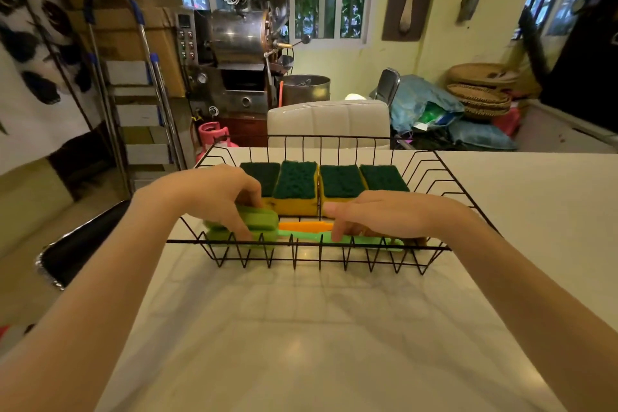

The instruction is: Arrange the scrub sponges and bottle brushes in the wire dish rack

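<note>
A black wire dish rack (434, 177) stands on the white table. Several yellow scrub sponges with dark green tops (296, 182) stand in a row along its far side. In front of them lie bottle brushes: one with a green handle (307, 237) and green sponge head (264, 221), one with an orange handle (304, 226). My left hand (214, 192) is inside the rack, fingers closed on the green brush heads. My right hand (384, 214) rests over the handles at the right, fingertips pressing on the green handle; what lies beneath its palm is hidden.
The white table (301, 328) stretches toward me from the rack. Beyond the table are a white chair back (327, 120), a metal machine (240, 43), a stepladder (133, 94) and a pink gas cylinder (214, 134). A black tray-like object (77, 247) lies left of the table.
</note>
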Action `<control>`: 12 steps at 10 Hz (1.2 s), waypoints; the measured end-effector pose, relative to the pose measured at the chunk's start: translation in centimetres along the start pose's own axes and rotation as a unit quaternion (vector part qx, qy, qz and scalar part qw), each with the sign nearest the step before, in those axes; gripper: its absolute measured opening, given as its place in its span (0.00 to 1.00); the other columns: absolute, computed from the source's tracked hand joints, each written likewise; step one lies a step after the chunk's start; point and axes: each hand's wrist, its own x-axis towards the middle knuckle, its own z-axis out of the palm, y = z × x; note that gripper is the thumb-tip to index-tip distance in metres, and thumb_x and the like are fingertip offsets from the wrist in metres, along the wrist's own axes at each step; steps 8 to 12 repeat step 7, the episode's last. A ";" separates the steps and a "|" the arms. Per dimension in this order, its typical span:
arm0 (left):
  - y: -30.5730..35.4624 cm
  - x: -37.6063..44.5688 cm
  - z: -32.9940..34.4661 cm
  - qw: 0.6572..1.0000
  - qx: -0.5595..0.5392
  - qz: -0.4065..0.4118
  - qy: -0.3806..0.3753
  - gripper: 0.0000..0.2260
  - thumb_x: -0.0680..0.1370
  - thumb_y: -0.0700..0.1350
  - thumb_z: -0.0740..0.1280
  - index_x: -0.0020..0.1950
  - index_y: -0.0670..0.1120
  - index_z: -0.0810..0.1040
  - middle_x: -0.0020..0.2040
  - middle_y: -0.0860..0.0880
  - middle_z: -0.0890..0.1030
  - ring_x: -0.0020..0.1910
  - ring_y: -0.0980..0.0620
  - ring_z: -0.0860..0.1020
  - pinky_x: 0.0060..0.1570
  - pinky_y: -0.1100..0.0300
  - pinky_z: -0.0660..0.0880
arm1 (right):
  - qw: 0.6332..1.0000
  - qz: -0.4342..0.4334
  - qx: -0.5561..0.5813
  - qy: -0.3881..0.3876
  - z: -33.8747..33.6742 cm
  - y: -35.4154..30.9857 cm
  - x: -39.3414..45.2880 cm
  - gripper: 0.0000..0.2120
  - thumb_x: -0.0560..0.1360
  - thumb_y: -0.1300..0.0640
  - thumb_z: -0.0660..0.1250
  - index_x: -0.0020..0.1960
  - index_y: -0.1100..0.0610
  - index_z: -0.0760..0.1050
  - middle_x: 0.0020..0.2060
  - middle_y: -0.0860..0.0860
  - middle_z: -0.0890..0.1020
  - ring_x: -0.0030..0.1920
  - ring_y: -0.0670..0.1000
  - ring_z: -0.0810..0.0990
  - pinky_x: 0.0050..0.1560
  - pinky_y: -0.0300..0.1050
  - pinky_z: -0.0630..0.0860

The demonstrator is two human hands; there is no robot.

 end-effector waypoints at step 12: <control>0.5 -0.7 -0.4 0.996 -0.082 0.002 0.022 0.16 0.74 0.52 0.64 0.61 0.54 0.71 0.57 0.54 0.77 0.57 0.53 0.74 0.59 0.57 0.71 | 0.994 -0.062 0.001 0.088 -1.1 -0.3 -2.5 0.18 0.77 0.46 0.56 0.65 0.48 0.69 0.58 0.44 0.76 0.58 0.45 0.73 0.60 0.42 0.69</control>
